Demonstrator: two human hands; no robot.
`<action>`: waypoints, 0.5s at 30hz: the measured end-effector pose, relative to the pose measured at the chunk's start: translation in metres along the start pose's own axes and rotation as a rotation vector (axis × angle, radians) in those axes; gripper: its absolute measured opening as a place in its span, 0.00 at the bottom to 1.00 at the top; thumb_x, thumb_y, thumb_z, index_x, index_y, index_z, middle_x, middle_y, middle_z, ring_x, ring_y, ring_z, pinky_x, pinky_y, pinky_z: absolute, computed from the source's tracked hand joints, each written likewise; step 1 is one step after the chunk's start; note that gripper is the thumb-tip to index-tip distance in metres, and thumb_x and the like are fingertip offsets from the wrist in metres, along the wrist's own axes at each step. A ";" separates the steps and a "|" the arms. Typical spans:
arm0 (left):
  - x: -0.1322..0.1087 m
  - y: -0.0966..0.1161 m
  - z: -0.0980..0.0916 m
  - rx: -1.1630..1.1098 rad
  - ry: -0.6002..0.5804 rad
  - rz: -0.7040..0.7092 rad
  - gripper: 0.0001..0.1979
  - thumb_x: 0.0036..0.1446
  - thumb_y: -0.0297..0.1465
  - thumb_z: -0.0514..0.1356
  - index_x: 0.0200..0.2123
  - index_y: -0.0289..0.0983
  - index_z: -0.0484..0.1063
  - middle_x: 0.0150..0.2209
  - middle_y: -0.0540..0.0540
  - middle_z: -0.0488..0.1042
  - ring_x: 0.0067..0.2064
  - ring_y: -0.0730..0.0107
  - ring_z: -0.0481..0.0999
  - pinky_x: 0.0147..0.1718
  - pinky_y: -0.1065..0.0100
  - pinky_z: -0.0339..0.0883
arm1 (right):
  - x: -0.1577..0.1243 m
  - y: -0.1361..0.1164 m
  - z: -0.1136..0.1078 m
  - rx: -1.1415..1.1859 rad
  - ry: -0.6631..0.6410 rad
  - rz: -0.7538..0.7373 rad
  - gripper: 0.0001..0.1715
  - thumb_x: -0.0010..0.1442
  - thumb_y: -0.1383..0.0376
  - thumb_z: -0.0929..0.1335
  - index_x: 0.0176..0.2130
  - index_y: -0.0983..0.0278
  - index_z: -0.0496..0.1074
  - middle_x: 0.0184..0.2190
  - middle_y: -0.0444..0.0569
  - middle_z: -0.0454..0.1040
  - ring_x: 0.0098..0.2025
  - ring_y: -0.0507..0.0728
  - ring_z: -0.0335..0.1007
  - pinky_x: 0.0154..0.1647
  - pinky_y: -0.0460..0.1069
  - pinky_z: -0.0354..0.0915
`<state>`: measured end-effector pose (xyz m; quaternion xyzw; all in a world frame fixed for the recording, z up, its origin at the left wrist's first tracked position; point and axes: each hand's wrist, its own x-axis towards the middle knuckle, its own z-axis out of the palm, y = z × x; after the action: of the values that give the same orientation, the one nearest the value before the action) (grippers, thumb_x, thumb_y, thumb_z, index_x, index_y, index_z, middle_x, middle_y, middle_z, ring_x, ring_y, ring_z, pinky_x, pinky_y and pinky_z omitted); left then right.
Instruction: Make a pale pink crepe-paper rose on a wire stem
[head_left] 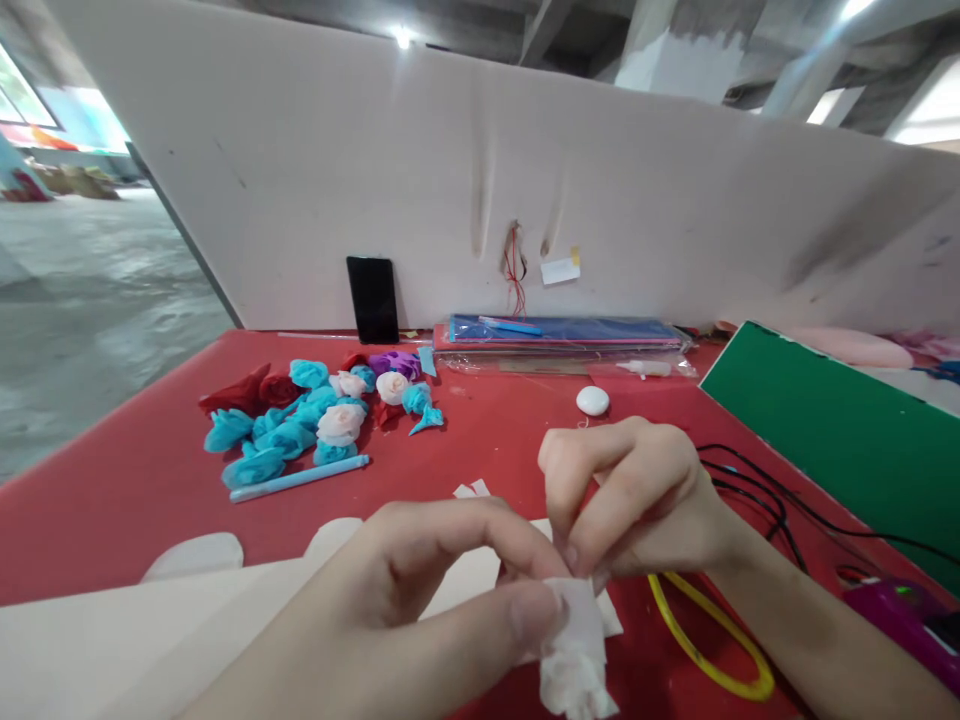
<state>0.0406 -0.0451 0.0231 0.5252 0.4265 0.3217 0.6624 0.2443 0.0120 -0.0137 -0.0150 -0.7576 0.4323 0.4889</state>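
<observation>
Between thumb and fingers, my left hand (465, 590) pinches a white paper flower (576, 660), its ruffled end hanging downward. My right hand (637, 495) is closed at the flower's upper end, thumb and fingertips pressed together there; whatever lies inside that pinch is hidden. Pale paper pieces (469, 585) lie on the red table under and behind my hands. Farther back on the left sits a heap of finished crepe-like flowers in blue (289, 438), red (279, 389), pale pink (341, 424) and purple (397, 364). In front of them lies a light blue pen (300, 478).
A black phone (373, 300) leans on the white partition (337, 150). Plastic-wrapped sheets (600, 330) lie along the back, with a white oval object (592, 401) nearer. At right are a green board (832, 450), black cables (772, 500), yellow scissor-like handle (720, 660) and purple device (900, 620).
</observation>
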 end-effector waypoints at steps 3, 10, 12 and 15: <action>0.004 -0.006 -0.003 -0.030 -0.012 0.057 0.07 0.49 0.36 0.71 0.22 0.45 0.80 0.25 0.55 0.78 0.30 0.70 0.74 0.35 0.73 0.67 | 0.000 0.000 -0.001 0.020 -0.012 0.020 0.05 0.57 0.72 0.79 0.36 0.65 0.85 0.30 0.46 0.78 0.30 0.50 0.74 0.34 0.44 0.73; 0.012 -0.018 -0.015 -0.005 -0.166 0.249 0.10 0.59 0.38 0.70 0.26 0.46 0.83 0.29 0.53 0.79 0.31 0.71 0.76 0.35 0.74 0.72 | 0.002 -0.002 -0.002 0.008 -0.018 0.073 0.02 0.58 0.68 0.79 0.33 0.65 0.84 0.28 0.45 0.78 0.28 0.49 0.72 0.29 0.43 0.70; 0.012 -0.019 -0.016 -0.030 -0.200 0.256 0.09 0.60 0.40 0.70 0.27 0.47 0.84 0.30 0.52 0.79 0.32 0.70 0.78 0.37 0.74 0.73 | 0.001 -0.002 -0.002 0.007 -0.012 0.071 0.02 0.58 0.67 0.79 0.33 0.65 0.84 0.28 0.45 0.78 0.27 0.49 0.72 0.28 0.43 0.69; 0.012 -0.020 -0.013 -0.128 -0.250 0.215 0.09 0.61 0.40 0.70 0.28 0.47 0.84 0.30 0.52 0.81 0.34 0.68 0.79 0.40 0.72 0.75 | 0.001 -0.002 -0.003 0.013 -0.021 0.088 0.02 0.57 0.70 0.79 0.33 0.66 0.84 0.28 0.45 0.78 0.28 0.48 0.72 0.29 0.42 0.69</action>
<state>0.0334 -0.0337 0.0002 0.5606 0.2608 0.3493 0.7041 0.2462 0.0132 -0.0111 -0.0403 -0.7584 0.4585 0.4614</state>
